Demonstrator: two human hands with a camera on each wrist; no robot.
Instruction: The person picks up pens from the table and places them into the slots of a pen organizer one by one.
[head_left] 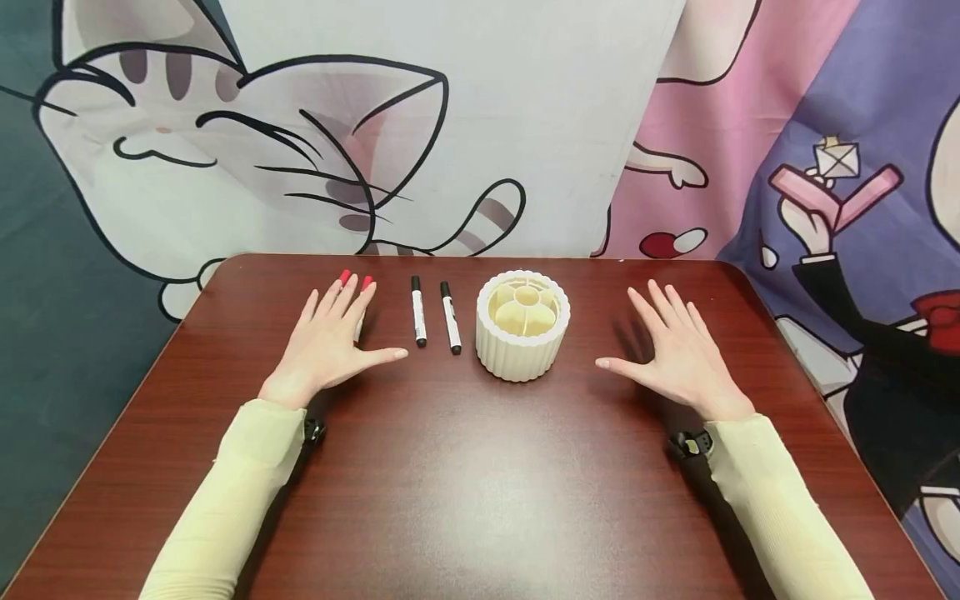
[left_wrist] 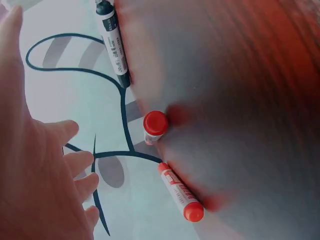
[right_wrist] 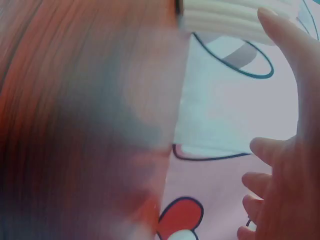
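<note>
My left hand (head_left: 324, 340) is spread with straight fingers above the table's left side and holds nothing. Beyond it stand two red-capped markers, partly hidden by the fingers in the head view; the left wrist view shows one red marker (left_wrist: 155, 125) and another red marker (left_wrist: 181, 192) clearly. Right of that hand are a black marker (head_left: 418, 312) and a second black marker (head_left: 451, 318). A cream, ribbed round pen holder (head_left: 517, 354) with several compartments sits beside them. My right hand (head_left: 684, 354) is spread and holds nothing, to the right of the holder.
The dark red-brown table (head_left: 480, 483) has rounded far corners. A cartoon cloth (head_left: 525, 125) hangs right behind its far edge. Each wrist wears a dark device, including a left wrist camera (head_left: 313, 430) and a right wrist camera (head_left: 692, 443).
</note>
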